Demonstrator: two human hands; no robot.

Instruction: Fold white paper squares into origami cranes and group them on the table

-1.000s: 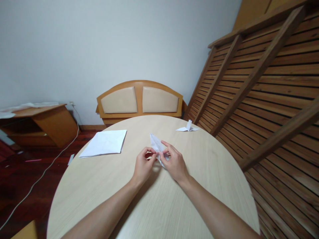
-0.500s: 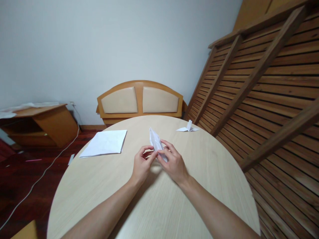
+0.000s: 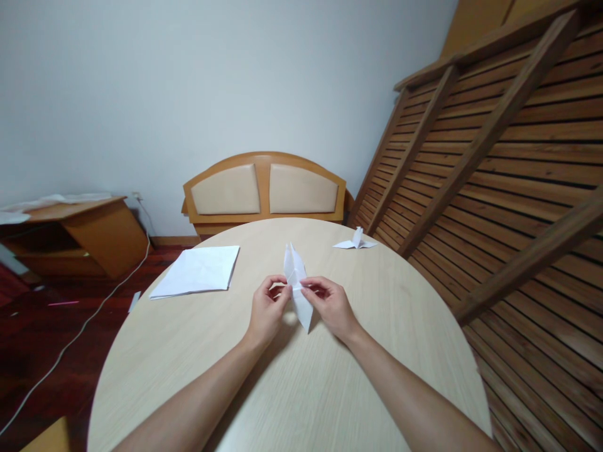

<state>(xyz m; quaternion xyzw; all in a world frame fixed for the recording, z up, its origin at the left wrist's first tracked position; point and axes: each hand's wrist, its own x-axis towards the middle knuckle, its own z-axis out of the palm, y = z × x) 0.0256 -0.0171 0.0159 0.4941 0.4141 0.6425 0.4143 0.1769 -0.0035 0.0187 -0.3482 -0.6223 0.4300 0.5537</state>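
Note:
A narrow piece of folded white paper (image 3: 301, 305), pointed at its near end and split into two tips at its far end, is held over the middle of the table. My left hand (image 3: 270, 306) pinches its left edge between thumb and fingers. On the opposite edge, my right hand (image 3: 331, 306) has the same kind of pinch, its thumb and fingertips near the paper's middle. Creases run across the paper between the two hands. The undersides of the fingers and the paper's back are hidden.
The round wooden table (image 3: 301, 389) carries a stack of white paper sheets (image 3: 198, 270) at left and a folded paper crane (image 3: 357, 240) at the far right. Behind stands a padded headboard (image 3: 265, 188). A slatted wooden frame (image 3: 499, 169) leans at right; a white cable (image 3: 94, 314) crosses the floor.
The folded paper's near point now shows between my hands. My right hand's fingers have drawn back to the right edge, and the hands are slightly farther apart.

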